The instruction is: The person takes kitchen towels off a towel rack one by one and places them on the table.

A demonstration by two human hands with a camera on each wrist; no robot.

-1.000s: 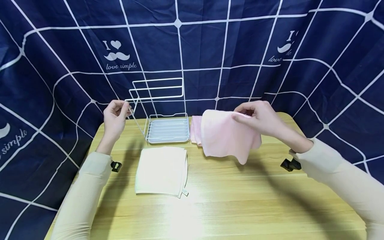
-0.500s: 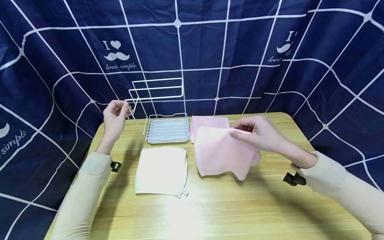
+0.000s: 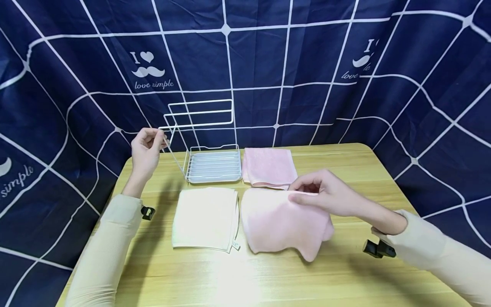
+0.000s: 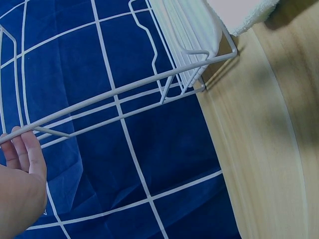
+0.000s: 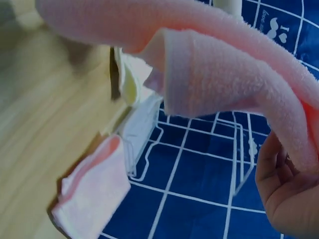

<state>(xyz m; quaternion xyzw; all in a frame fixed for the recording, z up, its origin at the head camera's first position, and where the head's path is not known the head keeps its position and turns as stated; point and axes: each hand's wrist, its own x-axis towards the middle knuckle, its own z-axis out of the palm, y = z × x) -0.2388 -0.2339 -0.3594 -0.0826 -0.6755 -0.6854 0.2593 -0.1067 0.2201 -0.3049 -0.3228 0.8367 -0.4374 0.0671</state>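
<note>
My left hand (image 3: 145, 147) pinches the upper left corner of a white wire rack (image 3: 199, 125), whose base holds a pale tray (image 3: 215, 166) at the back of the table. In the left wrist view, curled fingers (image 4: 29, 149) lie against the rack's bar. With thumb and fingers, my right hand (image 3: 326, 192) pinches the top edge of a pink towel (image 3: 284, 224), which hangs in folds just over the table. Behind it lies a second, folded pink towel (image 3: 268, 166), right of the rack. A folded white towel (image 3: 205, 219) with a small tag lies in front of the rack.
The wooden table (image 3: 184, 277) has rounded back corners. A dark blue curtain (image 3: 261, 64) with white grid lines surrounds it at the back and both sides. Black camera mounts sit at both wrists.
My right hand has brought the pink towel toward the table's front and lower, uncovering the folded pink towel behind. My left hand and the rack stay in place.
</note>
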